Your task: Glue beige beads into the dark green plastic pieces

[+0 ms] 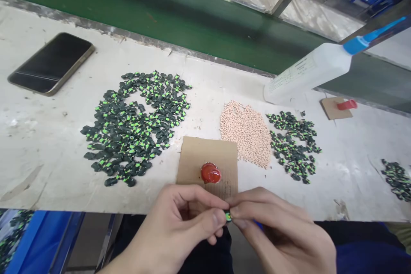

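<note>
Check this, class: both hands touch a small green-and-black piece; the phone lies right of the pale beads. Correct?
No: the head view shows the phone left of the pale beads. The left hand and right hand do touch the small piece.

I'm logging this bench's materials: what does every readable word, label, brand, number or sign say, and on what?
None can be read.
White bottle: lines of print on its side, too small and blurred to read.
Cardboard square: faint marks toward its lower right, too unclear to call writing.
</note>
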{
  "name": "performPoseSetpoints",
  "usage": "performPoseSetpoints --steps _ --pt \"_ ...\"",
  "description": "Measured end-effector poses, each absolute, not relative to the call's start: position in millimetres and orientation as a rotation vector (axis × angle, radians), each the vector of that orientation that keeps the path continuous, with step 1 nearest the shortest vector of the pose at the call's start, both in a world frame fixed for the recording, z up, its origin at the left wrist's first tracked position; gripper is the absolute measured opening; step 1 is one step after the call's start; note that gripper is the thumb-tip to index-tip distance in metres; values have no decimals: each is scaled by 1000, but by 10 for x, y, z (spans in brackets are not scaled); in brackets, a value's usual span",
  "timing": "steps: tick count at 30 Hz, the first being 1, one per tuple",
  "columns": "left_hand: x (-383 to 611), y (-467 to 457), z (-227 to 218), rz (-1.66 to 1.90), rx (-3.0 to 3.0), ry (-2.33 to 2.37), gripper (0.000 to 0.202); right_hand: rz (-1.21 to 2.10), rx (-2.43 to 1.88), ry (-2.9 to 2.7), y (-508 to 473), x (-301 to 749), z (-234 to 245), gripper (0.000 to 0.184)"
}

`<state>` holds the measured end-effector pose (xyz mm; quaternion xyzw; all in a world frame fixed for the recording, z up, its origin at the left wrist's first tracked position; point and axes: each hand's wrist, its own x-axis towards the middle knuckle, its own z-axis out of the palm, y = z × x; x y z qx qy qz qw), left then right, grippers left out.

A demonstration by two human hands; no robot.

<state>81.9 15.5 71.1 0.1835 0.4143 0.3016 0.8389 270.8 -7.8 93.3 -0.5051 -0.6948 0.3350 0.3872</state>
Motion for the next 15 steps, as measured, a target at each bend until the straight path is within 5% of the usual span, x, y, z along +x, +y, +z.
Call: performPoseSetpoints --steps 10,15 --pt "857 61 756 720 324 987 32 1123 -1205 -1431 -85 2670 801 40" --pt "860 74 748 716 375 1019 43 1102 -1171 -1463 -45 2671 791 31"
